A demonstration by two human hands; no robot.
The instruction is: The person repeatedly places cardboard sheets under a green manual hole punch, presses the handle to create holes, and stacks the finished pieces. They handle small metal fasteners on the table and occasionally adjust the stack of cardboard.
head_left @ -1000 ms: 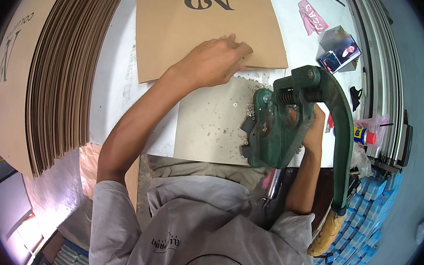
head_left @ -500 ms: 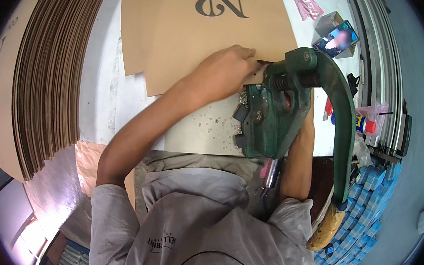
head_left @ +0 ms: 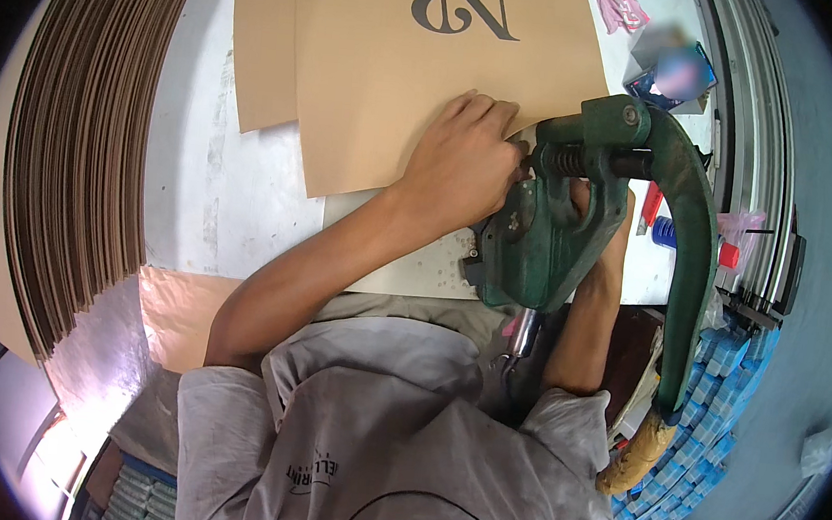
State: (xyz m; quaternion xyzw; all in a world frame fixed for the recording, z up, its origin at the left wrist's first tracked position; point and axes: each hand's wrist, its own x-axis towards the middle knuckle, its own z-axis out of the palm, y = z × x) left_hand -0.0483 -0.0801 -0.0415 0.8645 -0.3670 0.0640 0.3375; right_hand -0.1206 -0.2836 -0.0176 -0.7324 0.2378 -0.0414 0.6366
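Note:
A large brown paper bag with black lettering lies flat on the white table, its near right edge running to the jaws of a green hand press. My left hand is closed, fingers curled at that edge beside the jaws; they seem to grip the bag, though the fingertips are partly hidden. Behind the press, my right hand shows only in a small part, and its fingers are out of sight. The press's long curved handle is raised and swings down on the right, with neither hand on it.
A second brown sheet lies partly under the bag. At the left stands a tall stack of brown bags. Small metal eyelets are scattered near the press. A phone leans at the back right, with a blue spray can nearer.
The top bag has slid right over the sheet beneath, uncovering more of that sheet. My left hand's fingers have curled in closer to the press. The handle stays raised.

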